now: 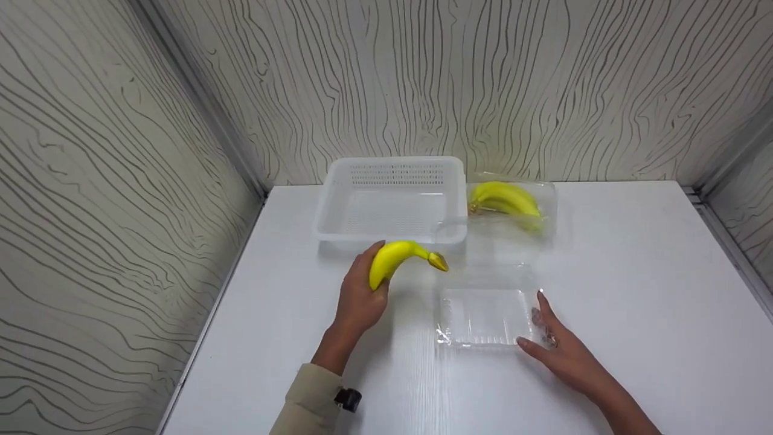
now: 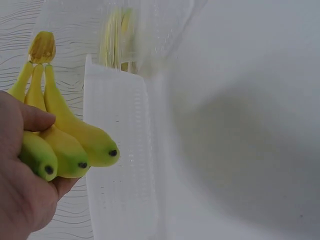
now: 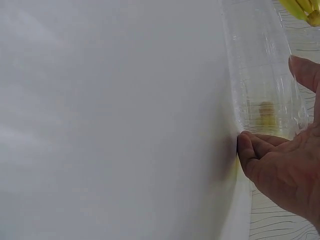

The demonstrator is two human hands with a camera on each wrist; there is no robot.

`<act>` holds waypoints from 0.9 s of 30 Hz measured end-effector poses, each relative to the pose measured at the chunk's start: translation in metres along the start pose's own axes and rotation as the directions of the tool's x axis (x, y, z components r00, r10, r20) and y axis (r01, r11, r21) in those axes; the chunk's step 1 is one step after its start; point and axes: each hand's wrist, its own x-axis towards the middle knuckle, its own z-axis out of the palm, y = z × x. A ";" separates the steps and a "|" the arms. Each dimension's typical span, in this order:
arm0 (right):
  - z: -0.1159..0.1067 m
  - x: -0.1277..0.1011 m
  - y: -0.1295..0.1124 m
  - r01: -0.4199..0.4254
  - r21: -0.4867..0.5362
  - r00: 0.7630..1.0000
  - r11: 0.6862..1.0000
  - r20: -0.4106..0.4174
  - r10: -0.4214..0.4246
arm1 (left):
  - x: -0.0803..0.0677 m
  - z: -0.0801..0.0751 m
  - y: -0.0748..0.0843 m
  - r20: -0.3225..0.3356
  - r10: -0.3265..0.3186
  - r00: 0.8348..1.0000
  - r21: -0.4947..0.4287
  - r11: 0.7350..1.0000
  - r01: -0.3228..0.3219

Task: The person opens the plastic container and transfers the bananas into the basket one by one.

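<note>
Left hand (image 1: 360, 296) is curled round the fat end of a small banana bunch (image 1: 395, 258), mid-frame in the head view, held just above the table (image 1: 634, 302) w/ the stem end pointing right. The left wrist view shows three bananas (image 2: 70, 145) joined at one stem, thumb over the top.

Handling, as a guess: light, firm but bruises easily, skin smooth & a bit slippery; grip round the thick middle/body, not the thin stem, which could snap.

Right hand (image 1: 558, 353) sits lower right of centre, fingers straight, tips touching the right edge of a clear plastic box (image 1: 483, 311); it steadies, doesn't grasp. The box looks thin, flimsy, apt to slide or crack if squeezed.

Bunch is just left of & above the box, near the white basket (image 1: 392, 199) at upper centre. More bananas (image 1: 507, 199) lie in the box's lid part, right of the basket.
</note>
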 end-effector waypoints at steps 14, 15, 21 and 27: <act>0.002 -0.002 0.001 0.013 -0.015 1.000 1.000 -0.017 -0.013 | 0.029 -0.012 -0.008 -0.129 -0.096 0.987 -0.197 0.978 0.069; 0.003 -0.002 0.001 0.011 -0.017 1.000 1.000 -0.018 -0.012 | 0.032 -0.013 -0.007 -0.138 -0.101 0.985 -0.207 0.976 0.071; 0.003 -0.002 0.001 0.014 -0.009 0.999 1.000 -0.031 -0.014 | 0.049 -0.021 -0.004 -0.171 -0.125 0.977 -0.256 0.964 0.078; 0.004 -0.002 0.002 0.018 -0.007 0.999 1.000 -0.042 -0.018 | 0.076 -0.026 -0.007 -0.200 -0.153 0.968 -0.277 0.956 0.094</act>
